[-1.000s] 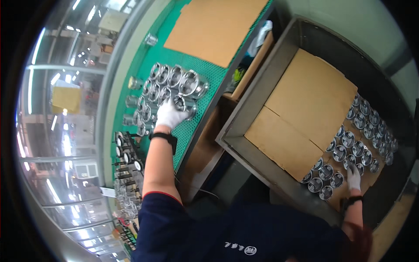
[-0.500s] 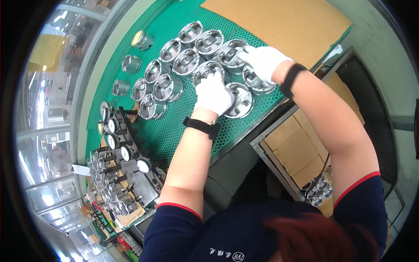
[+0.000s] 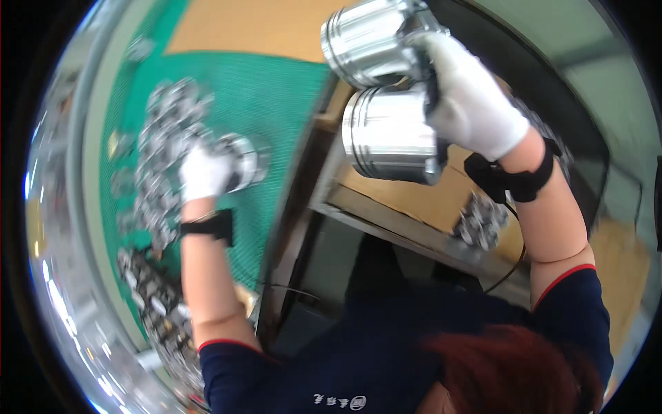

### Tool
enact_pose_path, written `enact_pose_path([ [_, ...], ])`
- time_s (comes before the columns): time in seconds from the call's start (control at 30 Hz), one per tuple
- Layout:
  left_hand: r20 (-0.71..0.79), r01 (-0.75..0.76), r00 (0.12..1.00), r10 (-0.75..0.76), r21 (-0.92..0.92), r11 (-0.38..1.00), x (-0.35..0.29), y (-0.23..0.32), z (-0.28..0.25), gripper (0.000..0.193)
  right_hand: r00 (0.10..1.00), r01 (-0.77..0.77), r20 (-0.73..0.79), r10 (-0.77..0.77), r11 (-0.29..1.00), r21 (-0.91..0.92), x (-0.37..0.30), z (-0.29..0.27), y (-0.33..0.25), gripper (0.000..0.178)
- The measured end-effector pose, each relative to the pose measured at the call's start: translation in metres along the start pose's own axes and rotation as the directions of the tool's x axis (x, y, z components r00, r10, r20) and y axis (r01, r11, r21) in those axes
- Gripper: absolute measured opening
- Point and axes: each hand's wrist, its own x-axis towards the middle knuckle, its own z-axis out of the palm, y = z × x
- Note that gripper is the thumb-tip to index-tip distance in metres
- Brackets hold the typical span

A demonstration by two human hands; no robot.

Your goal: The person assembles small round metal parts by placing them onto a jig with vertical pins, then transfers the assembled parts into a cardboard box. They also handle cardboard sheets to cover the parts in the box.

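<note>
My white-gloved right hand point(image 3: 476, 103) is closed on two shiny metal pistons, raised beyond the bench's right edge. The upper piston point(image 3: 365, 45) and the lower piston point(image 3: 387, 134) lie sideways, ring grooves facing left. My fingers reach in at their right ends and are partly hidden. Over on the green mat point(image 3: 276, 90), my gloved left hand point(image 3: 205, 172) is at a group of pistons point(image 3: 158, 152), right beside a single piston point(image 3: 243, 162). Blur smears its fingers, so I cannot make out whether it grips anything.
Brown cardboard point(image 3: 248, 27) covers the bench's far end. Below the held pistons, a framed bin with cardboard point(image 3: 393, 196) holds several smaller-looking pistons point(image 3: 479, 221). A blurred rack of metal parts point(image 3: 155, 297) stands at the lower left. A dark cable point(image 3: 507, 272) hangs near my right arm.
My right hand has lifted two pistons off the mat and carried them right, past the bench edge. The view has swung right. My left hand stays among the pistons.
</note>
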Motion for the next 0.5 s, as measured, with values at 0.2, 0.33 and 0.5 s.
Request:
enact_pose_path([
  [0.2, -0.241, -0.183, 0.945, 0.221, 0.169, 0.968, -0.057, 0.037, 0.006, 0.073, 0.832, -0.555, -0.214, 0.512, 0.767, -0.320, -0.270, -0.184, 0.076, 0.063],
  [0.33, -0.320, -0.264, 0.900, 0.297, 0.143, 0.954, -0.153, 0.131, 0.002, 0.074, 0.528, -0.848, -0.350, 0.774, 0.501, -0.172, -0.488, -0.247, 0.151, 0.058],
  [0.5, -0.156, -0.516, 0.855, 0.495, -0.153, 0.843, -0.315, 0.339, 0.062, 0.063, 0.338, -0.939, -0.315, 0.887, 0.339, -0.053, -0.712, -0.260, 0.206, 0.051],
])
